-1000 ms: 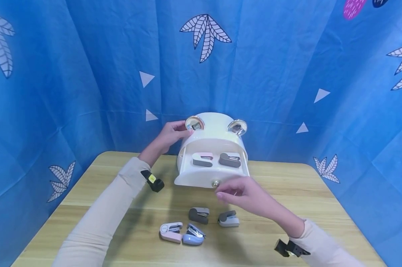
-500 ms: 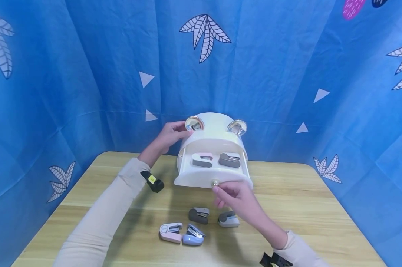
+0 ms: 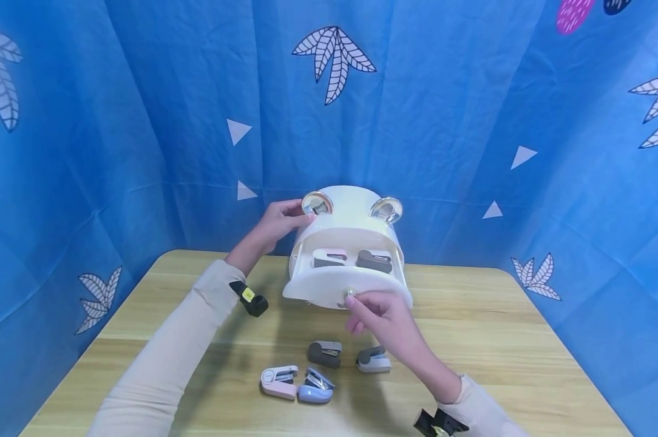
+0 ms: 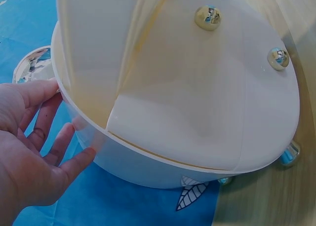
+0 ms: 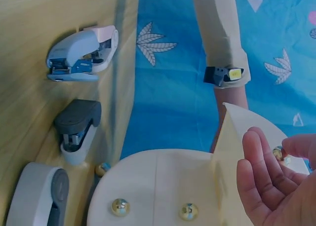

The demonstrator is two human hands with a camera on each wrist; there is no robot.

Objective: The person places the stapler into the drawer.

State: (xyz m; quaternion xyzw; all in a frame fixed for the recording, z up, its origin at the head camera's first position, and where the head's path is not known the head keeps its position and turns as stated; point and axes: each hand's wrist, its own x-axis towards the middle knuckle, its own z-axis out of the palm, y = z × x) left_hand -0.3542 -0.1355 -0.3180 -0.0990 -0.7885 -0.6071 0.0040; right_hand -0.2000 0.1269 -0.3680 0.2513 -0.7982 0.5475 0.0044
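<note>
A white drawer box [image 3: 352,206] with two gold ears stands at the back of the table. Its top drawer [image 3: 307,285] is pulled out, front edge tilted up. Inside lie a white, pink and grey mini stapler [image 3: 330,257] and a dark grey one [image 3: 374,261]. My right hand [image 3: 386,315] pinches the gold knob [image 5: 279,153] on that drawer between thumb and finger. My left hand [image 4: 34,152] rests on the box's left side by the ear, fingers spread against the wall. In the left wrist view, two more gold knobs [image 4: 207,18] show below the drawer.
Several mini staplers lie on the wooden table in front: dark grey [image 3: 325,353], light grey [image 3: 374,359], pink and white [image 3: 278,382], and blue [image 3: 315,386]. A blue patterned curtain [image 3: 198,121] hangs close behind and at both sides.
My right hand has moved left onto the drawer knob and taken it between thumb and finger. The drawer front has risen slightly. My left hand stays in place on the box.
</note>
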